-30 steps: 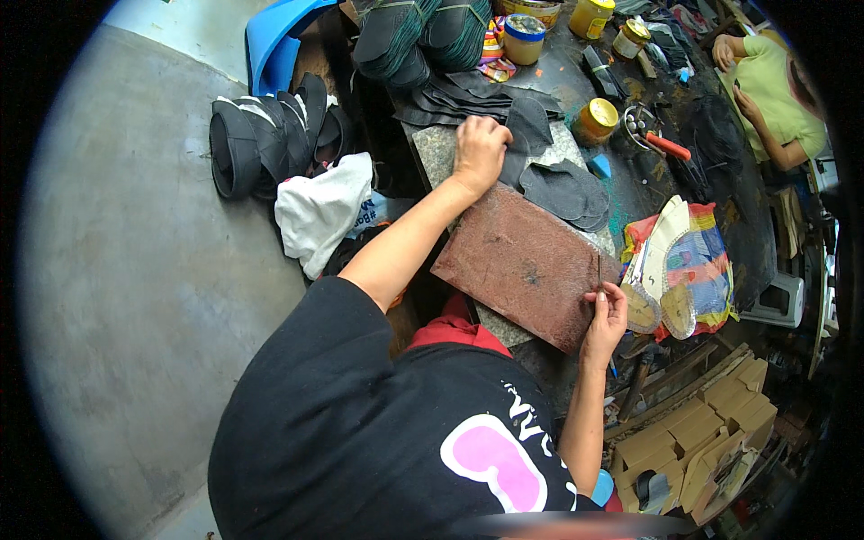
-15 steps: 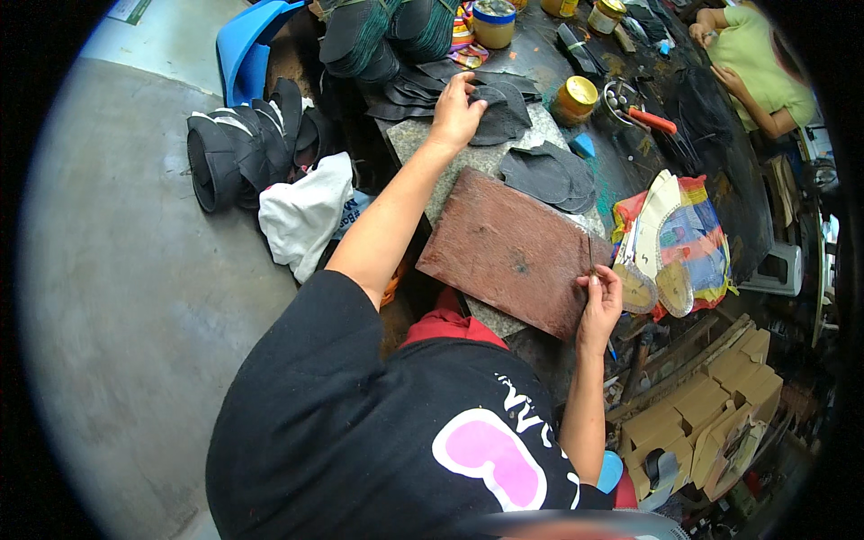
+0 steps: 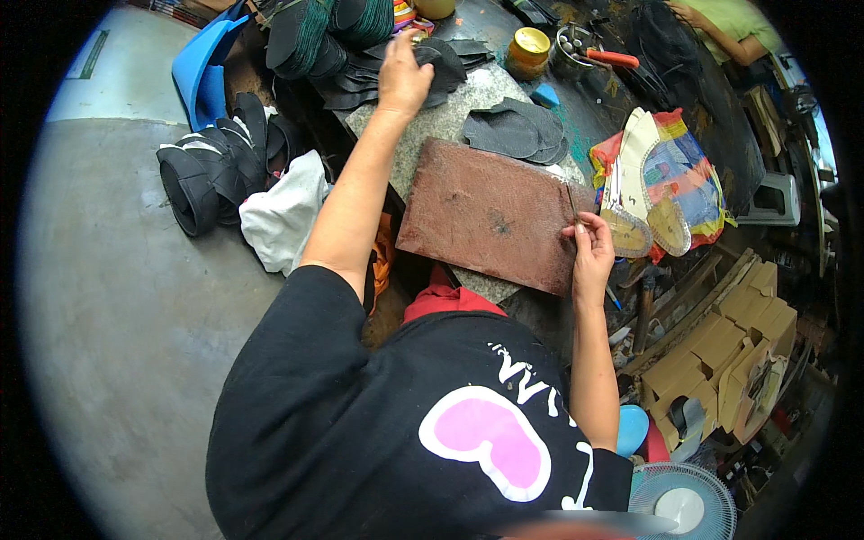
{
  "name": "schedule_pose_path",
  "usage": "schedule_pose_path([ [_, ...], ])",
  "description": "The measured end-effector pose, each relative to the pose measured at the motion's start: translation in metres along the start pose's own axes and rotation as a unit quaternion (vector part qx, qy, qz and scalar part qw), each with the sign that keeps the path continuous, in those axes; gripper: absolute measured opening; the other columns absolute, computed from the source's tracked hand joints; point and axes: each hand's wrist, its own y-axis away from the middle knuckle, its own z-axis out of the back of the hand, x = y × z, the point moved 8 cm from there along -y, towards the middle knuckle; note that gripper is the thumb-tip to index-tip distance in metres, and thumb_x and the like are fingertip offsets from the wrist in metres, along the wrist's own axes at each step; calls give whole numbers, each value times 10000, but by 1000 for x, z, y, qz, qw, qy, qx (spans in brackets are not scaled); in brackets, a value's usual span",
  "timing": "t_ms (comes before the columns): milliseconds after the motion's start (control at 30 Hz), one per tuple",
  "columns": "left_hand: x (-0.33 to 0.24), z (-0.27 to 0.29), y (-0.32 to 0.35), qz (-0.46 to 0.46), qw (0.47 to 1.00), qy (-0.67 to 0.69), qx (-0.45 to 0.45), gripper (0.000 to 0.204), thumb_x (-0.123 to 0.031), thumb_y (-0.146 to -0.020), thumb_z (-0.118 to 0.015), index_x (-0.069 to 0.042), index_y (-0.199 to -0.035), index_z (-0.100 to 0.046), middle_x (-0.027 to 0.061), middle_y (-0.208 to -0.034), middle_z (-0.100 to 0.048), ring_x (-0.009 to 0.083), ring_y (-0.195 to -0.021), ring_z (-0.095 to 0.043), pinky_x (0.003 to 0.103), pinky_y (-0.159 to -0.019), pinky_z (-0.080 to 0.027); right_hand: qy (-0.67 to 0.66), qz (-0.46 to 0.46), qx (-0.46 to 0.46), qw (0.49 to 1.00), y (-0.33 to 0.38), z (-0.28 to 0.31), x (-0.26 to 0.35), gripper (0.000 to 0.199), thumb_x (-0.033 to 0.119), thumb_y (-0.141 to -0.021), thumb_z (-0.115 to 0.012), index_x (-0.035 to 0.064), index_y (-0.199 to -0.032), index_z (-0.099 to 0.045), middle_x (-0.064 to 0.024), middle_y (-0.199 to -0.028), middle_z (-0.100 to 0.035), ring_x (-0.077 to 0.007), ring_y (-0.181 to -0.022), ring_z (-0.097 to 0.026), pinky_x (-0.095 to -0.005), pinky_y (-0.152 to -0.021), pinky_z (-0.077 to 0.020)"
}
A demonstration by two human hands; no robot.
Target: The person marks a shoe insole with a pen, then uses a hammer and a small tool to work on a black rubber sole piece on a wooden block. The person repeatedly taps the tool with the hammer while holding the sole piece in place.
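A bundle of black curved pieces [image 3: 202, 171] lay at the far left, below a blue plastic object [image 3: 200, 76], with a whitish cloth [image 3: 286, 216] beside it. Next came the left hand [image 3: 403, 79], stretched over a pile of dark flat pieces [image 3: 445, 72] near the far end of a speckled slab [image 3: 490, 88]; its fingers were slightly bent, and whether they gripped a piece could not be told. A reddish-brown board [image 3: 486, 225] lay partly over the slab, in front of the person, with dark rounded pieces [image 3: 517, 130] at its far edge and a yellow-lidded jar [image 3: 527, 52] beyond. Over the board's right end, the right hand [image 3: 592, 254] pinched a thin dark tool [image 3: 571, 202] between thumb and fingers. Farther right, a multicoloured sheet [image 3: 691, 157] bore cream pieces [image 3: 639, 157], and cardboard boxes [image 3: 720, 333] stood lower down.
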Motion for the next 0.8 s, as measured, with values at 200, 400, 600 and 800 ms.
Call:
schedule_pose_path([
  [200,-37,8,30,-133,987,-84,35,463,-98,-747,-701,-108,-1194,-582,127,-1116,-601,318,-1075,-537,420,-954,-406,1,-3,-5,1000,-1,1,-1,161,32,-971,-537,-5,-1122,-577,-35,-932,-611,-101,-841,-610,-246,-797,-481],
  [400,-70,-33,78,-115,978,19,174,435,-150,-775,-740,-101,-1193,-631,108,-1027,-661,315,-1035,-568,402,-929,-467,-12,-7,10,1000,-1,0,-4,168,45,-977,-546,-3,-1135,-573,-30,-955,-604,-110,-867,-612,-255,-840,-482],
  [600,-88,-17,92,-40,978,114,172,138,-121,-825,-688,-73,-953,-702,119,-867,-644,299,-845,-624,395,-772,-495,-31,-4,6,999,-1,0,-1,159,27,-970,-541,-3,-1123,-574,-37,-919,-625,-106,-861,-616,-248,-821,-484],
  [800,-104,6,112,51,947,247,199,140,-73,-875,-653,-23,-1000,-693,81,-866,-637,136,-768,-605,265,-711,-481,-177,-103,-23,978,-1,5,0,177,39,-971,-539,8,-1143,-567,-94,-932,-661,-142,-890,-631,-291,-880,-495],
])
